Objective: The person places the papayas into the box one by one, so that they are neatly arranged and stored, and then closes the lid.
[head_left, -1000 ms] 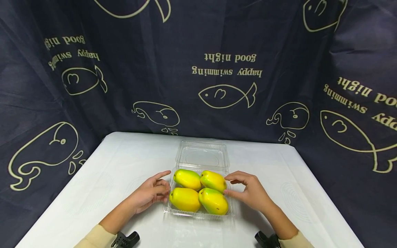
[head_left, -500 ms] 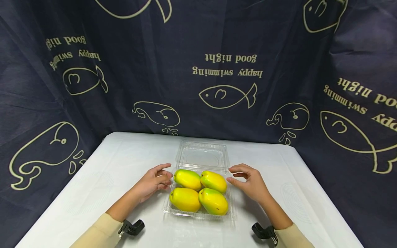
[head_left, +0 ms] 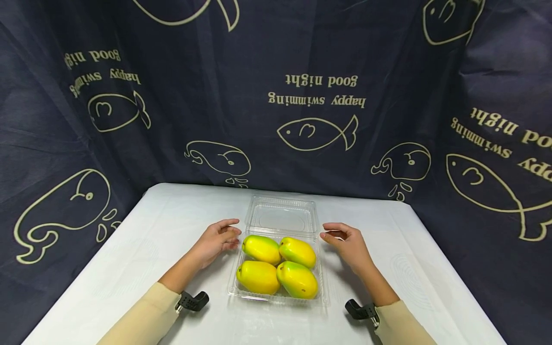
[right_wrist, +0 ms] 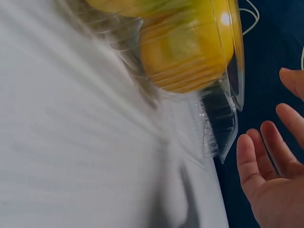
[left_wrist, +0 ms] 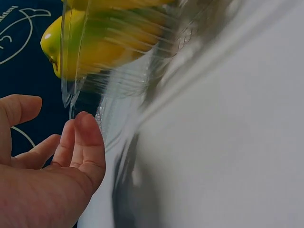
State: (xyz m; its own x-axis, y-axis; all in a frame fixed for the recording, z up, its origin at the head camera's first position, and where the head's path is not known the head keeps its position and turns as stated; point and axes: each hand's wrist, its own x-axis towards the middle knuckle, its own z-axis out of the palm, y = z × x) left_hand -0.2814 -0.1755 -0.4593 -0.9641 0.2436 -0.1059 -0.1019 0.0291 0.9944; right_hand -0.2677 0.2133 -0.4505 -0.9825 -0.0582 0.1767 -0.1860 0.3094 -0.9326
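Observation:
A clear plastic clamshell box (head_left: 320, 287) lies on the white table with several yellow-green mangoes in its base, set in two rows. Its transparent lid (head_left: 282, 216) is folded back flat on the far side. My left hand (head_left: 217, 242) is beside the box's left edge near the hinge, fingers loosely bent and holding nothing. Beyond the right edge, my right hand (head_left: 350, 244) hovers at about the same depth, fingers relaxed and apart. The wrist views show a mango (left_wrist: 109, 42) through the ribbed side wall, with both hands' fingertips close to the box.
The white-covered table (head_left: 172, 215) extends around the box on all sides. A dark blue curtain (head_left: 241, 96) with fish and whale drawings hangs behind and at both sides. Black wrist devices (head_left: 194, 301) sit at both beige sleeves.
Both hands have slid away from me along the box's sides toward the hinge. The right fingers have moved off the near-right mangoes' side. Box and mangoes have stayed in place.

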